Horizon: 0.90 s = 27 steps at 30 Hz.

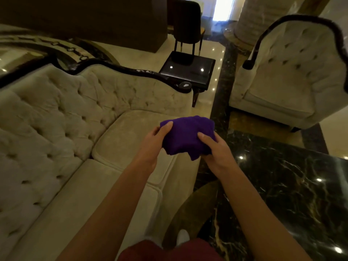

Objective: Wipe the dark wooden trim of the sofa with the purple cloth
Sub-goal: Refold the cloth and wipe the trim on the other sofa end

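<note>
A bunched purple cloth (185, 135) is held in front of me, above the front edge of the sofa seat. My left hand (157, 143) grips its left side and my right hand (216, 153) grips its right side from below. The cream tufted sofa (62, 117) fills the left of the view. Its dark wooden trim (120, 69) runs in a curve along the top of the backrest and ends in a round scroll (185, 86) at the arm, well beyond both hands.
A dark glossy side table (188, 69) stands behind the sofa arm, with a dark chair (187, 21) beyond it. A matching cream armchair (290, 72) with dark trim is at the right. A black marble tabletop (293, 194) lies at lower right.
</note>
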Motion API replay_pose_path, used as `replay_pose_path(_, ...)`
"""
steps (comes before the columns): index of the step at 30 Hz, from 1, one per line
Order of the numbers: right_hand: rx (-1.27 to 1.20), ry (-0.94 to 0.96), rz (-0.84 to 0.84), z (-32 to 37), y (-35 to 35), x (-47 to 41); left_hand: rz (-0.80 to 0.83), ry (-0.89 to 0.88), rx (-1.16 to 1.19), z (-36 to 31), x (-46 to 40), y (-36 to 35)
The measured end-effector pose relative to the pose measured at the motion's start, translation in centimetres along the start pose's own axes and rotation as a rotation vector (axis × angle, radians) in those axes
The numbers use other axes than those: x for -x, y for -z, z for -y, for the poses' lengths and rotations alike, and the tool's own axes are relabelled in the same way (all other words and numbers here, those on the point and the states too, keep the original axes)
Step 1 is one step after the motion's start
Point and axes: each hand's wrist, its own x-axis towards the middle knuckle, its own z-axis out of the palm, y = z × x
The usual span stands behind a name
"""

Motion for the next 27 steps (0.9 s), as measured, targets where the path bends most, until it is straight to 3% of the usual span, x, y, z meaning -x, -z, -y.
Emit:
replay_pose_path(4, -0.055, -0.019, -0.005, 2.8, 0.6, -4.3, 0.028, 0.040, 0.101, -0.6, -4.3, -2.2)
replay_pose_path(9, -0.023, -0.022, -0.148, 4.4, 1.0, -10.1, 0.042, 0.032, 0.131, -1.4, -10.4, -2.7)
replay_pose_path(13, 0.085, -0.021, -0.204, 5.7, 1.9, -15.6, 0.151, 0.114, -0.038, -1.1, -16.3, -1.9)
replay_pose_path(19, 0.270, -0.041, -0.149, 8.6, 1.6, -25.2, 0.335, 0.054, -0.343, -4.1, -27.8, -2.9)
replay_pose_path(23, 0.359, -0.065, -0.124, 11.8, -0.8, -31.9, 0.458, 0.074, -0.367, -7.7, -34.9, -4.5)
replay_pose_path(27, 0.468, -0.032, -0.082, 13.4, -2.7, -37.3, 0.468, 0.097, -0.357, -9.7, -39.5, -4.4)
